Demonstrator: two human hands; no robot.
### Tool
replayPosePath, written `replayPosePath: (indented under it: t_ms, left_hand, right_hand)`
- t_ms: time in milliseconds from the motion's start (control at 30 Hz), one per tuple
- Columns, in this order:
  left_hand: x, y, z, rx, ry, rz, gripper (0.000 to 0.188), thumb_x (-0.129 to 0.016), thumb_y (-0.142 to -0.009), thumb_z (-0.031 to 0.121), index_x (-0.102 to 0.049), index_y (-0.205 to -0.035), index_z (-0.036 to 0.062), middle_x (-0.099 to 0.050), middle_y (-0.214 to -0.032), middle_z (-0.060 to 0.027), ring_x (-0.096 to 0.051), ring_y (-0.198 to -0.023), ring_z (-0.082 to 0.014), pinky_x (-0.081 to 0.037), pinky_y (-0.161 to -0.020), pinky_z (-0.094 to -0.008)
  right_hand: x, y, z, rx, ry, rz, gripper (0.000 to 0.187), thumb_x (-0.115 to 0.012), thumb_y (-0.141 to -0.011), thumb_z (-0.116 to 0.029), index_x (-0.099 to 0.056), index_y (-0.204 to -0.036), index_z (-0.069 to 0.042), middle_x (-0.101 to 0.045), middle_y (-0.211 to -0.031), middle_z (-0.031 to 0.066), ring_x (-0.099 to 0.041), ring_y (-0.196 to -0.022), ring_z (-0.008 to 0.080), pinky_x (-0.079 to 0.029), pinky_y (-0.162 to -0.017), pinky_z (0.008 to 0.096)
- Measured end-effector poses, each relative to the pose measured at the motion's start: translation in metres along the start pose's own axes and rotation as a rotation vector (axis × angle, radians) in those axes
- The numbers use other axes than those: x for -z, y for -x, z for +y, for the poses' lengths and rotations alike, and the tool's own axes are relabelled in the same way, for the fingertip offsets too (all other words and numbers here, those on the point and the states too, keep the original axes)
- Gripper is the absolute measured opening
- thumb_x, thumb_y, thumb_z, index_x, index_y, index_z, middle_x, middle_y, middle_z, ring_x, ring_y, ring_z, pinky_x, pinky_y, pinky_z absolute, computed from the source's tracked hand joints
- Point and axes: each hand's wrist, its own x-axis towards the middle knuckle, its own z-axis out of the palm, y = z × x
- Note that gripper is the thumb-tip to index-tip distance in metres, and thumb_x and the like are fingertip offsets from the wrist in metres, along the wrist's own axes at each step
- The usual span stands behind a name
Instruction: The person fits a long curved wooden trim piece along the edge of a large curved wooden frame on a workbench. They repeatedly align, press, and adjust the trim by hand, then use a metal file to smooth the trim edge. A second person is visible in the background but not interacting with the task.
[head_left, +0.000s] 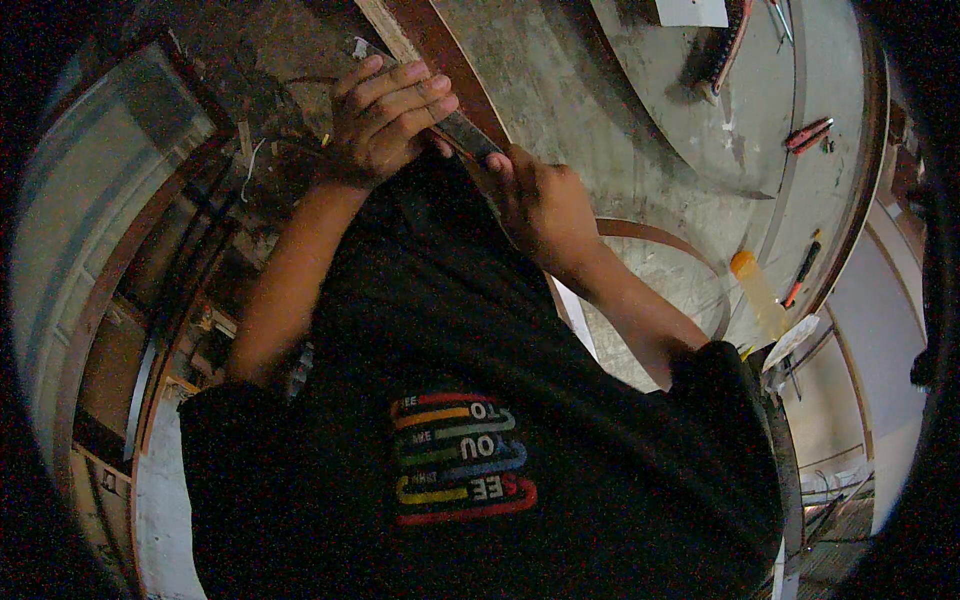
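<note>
A long, flat, dark metal tool that looks like a file (468, 134) slants along the brown edge of a worktable (615, 110). My right hand (545, 200) is closed around its near end, with the thumb along the top. Farther up the tool, my left hand (390, 115) grips it, fingers laid across its upper face and thumb at the near side. The tool's far tip pokes out beyond the left fingers, near a pale wooden strip (390, 30). My palms hide part of the tool, and whatever lies beneath it cannot be made out.
On the worktable lie a curved dark strip (660, 125), a red-handled folding tool (808, 135), a black-and-orange tool (803, 270), a yellowish scraper-like piece (760, 295) and a brush-like tool (725, 60). A framed panel (130, 150) leans at the left.
</note>
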Motion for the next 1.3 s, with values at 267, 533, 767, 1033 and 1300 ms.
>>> replayPosePath:
  t_ms: [267, 533, 767, 1033, 1300]
  left_hand:
    - [0.006, -0.007, 0.007, 0.046, -0.061, -0.051, 0.041, -0.072, -0.089, 0.042, -0.069, -0.125, 0.0230, -0.067, -0.133, 0.0075, -0.057, -0.129, -0.0155, -0.036, -0.117, -0.0421]
    - [0.009, -0.012, 0.040, 0.002, -0.012, -0.171, 0.047, -0.073, -0.086, 0.044, -0.069, -0.128, 0.0232, -0.066, -0.133, 0.0077, -0.057, -0.129, -0.0146, -0.034, -0.118, -0.0414]
    - [-0.003, 0.007, 0.037, 0.037, -0.006, -0.055, 0.030, -0.072, -0.087, 0.018, -0.074, -0.116, 0.0251, -0.070, -0.124, 0.0108, -0.062, -0.121, -0.0117, -0.037, -0.113, -0.0386]
    - [0.000, 0.011, 0.039, 0.066, 0.014, -0.020, 0.036, -0.070, -0.082, 0.008, -0.075, -0.113, 0.0250, -0.070, -0.125, 0.0101, -0.062, -0.120, -0.0121, -0.038, -0.112, -0.0396]
    - [-0.009, 0.022, 0.030, 0.034, 0.107, -0.051, 0.046, -0.070, -0.077, 0.008, -0.072, -0.120, 0.0237, -0.068, -0.130, 0.0088, -0.060, -0.124, -0.0146, -0.038, -0.111, -0.0436]
  right_hand:
    - [0.008, -0.007, 0.008, 0.142, -0.090, -0.006, 0.043, -0.044, -0.112, -0.034, -0.066, -0.098, 0.000, -0.057, -0.067, 0.0256, -0.059, -0.058, 0.0418, -0.048, -0.059, 0.0469]
    - [0.027, 0.018, 0.031, 0.045, -0.109, -0.138, 0.038, -0.044, -0.112, -0.029, -0.062, -0.097, 0.000, -0.054, -0.063, 0.0219, -0.051, -0.052, 0.0344, -0.045, -0.056, 0.0443]
    - [-0.004, 0.025, 0.034, 0.105, -0.077, -0.020, 0.033, -0.047, -0.110, -0.027, -0.062, -0.097, -0.001, -0.057, -0.066, 0.0261, -0.057, -0.058, 0.0463, -0.046, -0.056, 0.0465]
    - [-0.010, 0.028, 0.024, 0.048, -0.019, 0.001, 0.038, -0.047, -0.110, -0.031, -0.064, -0.092, -0.001, -0.059, -0.069, 0.0273, -0.062, -0.064, 0.0491, -0.047, -0.056, 0.0506]
    - [-0.013, 0.026, 0.033, 0.099, 0.101, 0.039, 0.044, -0.046, -0.108, -0.041, -0.069, -0.099, -0.004, -0.062, -0.068, 0.0265, -0.062, -0.062, 0.0489, -0.049, -0.058, 0.0544]
